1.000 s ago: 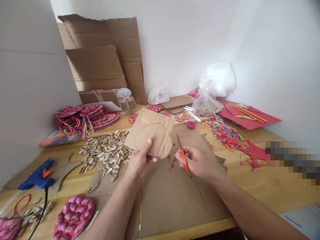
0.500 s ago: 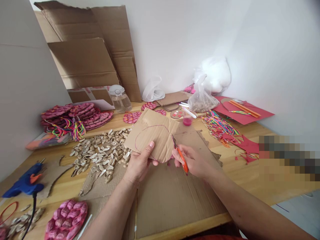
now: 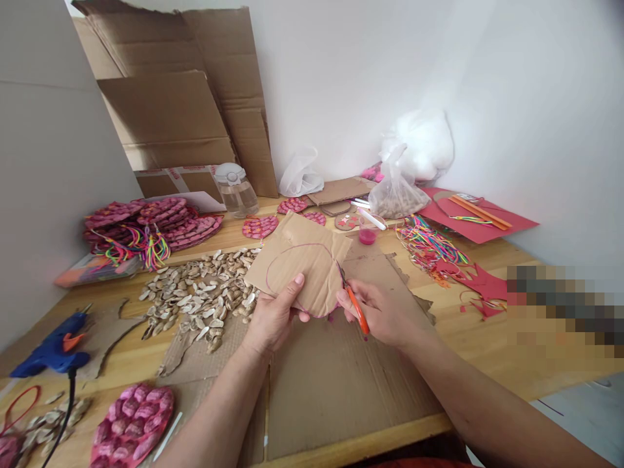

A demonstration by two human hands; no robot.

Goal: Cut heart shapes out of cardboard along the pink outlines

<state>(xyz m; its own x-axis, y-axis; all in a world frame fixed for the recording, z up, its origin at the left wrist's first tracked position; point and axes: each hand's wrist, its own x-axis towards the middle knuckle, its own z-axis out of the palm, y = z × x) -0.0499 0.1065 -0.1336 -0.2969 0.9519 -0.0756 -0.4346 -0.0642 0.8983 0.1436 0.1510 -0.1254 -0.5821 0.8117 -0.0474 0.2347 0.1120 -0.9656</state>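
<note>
A tan cardboard piece (image 3: 312,260) with a round outline drawn on it is raised above the table in the middle. My left hand (image 3: 281,313) grips its lower left edge, thumb on top and fingers beneath. Orange-handled scissors (image 3: 359,312) are in my right hand (image 3: 375,311), fingers closed round the handles. Their blades meet the cardboard's right edge, close to the drawn line. Below both hands lies a large flat cardboard sheet (image 3: 341,383).
Peanut shells (image 3: 205,289) lie left of the hands. A blue glue gun (image 3: 56,348) and a pink peanut-shell disc (image 3: 134,422) are at the left. Farther back stand a water bottle (image 3: 237,195) and a bag (image 3: 397,192). Colourful cords (image 3: 429,244) lie at the right.
The whole view has shifted slightly, so things appear a little farther right. Both hands keep their hold on the cardboard and the scissors.
</note>
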